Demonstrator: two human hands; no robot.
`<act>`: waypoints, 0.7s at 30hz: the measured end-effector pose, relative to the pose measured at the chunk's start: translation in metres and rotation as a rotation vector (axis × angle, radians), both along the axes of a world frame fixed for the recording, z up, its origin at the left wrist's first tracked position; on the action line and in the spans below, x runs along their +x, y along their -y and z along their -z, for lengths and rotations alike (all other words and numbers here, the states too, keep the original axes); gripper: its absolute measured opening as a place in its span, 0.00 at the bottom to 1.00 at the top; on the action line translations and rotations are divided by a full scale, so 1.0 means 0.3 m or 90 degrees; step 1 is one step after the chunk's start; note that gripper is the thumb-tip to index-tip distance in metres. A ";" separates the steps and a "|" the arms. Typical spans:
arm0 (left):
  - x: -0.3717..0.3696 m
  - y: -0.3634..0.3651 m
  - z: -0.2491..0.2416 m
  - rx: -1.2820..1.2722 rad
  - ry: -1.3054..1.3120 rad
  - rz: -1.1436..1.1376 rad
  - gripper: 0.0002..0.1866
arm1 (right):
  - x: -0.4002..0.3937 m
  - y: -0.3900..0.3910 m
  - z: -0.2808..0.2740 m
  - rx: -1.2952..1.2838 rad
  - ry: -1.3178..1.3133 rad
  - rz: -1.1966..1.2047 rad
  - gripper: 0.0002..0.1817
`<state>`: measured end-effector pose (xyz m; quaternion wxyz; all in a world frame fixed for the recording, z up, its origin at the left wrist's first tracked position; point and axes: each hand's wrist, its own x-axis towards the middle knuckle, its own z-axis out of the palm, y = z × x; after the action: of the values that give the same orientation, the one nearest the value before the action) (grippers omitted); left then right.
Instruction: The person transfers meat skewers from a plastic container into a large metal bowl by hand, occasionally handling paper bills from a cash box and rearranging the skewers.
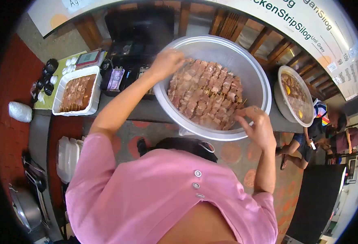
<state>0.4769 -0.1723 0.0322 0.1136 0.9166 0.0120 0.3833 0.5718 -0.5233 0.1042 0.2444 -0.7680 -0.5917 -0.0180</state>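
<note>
A large round metal basin (264, 87) holds many raw meat skewers (211, 87), laid in rows with their thin sticks showing near the middle. At the basin's far left side, my left hand (167, 62) has its fingers curled together by the end of the meat; what they hold, if anything, is hidden. My right hand (257, 124) reaches over the near right rim. Its thumb and fingers close on the end of a meat skewer at the right of the pile.
Left stands a white tray (95, 95) of skewers in brown sauce, beside a scale (88, 59). A black cash box (128, 77) with banknotes sits behind. At right is another basin (282, 99) of meat in marinade. People (297, 146) are farther right.
</note>
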 end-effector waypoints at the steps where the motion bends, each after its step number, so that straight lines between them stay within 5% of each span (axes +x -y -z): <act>1: 0.022 -0.005 0.006 0.016 -0.026 0.015 0.04 | -0.016 0.009 -0.001 0.040 -0.048 0.034 0.06; 11: 0.068 0.033 0.039 0.104 -0.355 0.029 0.09 | -0.088 0.088 0.009 0.136 -0.186 0.085 0.06; 13: 0.053 0.036 0.048 0.218 -0.469 0.164 0.11 | -0.093 0.086 0.001 0.150 -0.203 0.064 0.07; 16: 0.104 0.011 0.147 0.323 -0.527 0.176 0.11 | -0.099 0.072 -0.014 0.162 -0.204 0.012 0.08; 18: 0.120 -0.018 0.217 0.392 -0.359 0.366 0.16 | -0.101 0.055 -0.024 0.160 -0.196 -0.013 0.08; 21: 0.154 0.017 0.290 0.422 -0.411 0.338 0.09 | -0.119 0.026 -0.040 0.126 -0.185 -0.010 0.08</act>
<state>0.5230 -0.1773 -0.0548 -0.0987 0.9461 -0.3075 0.0231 0.5361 -0.5310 0.1162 0.4019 -0.7300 -0.5516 0.0373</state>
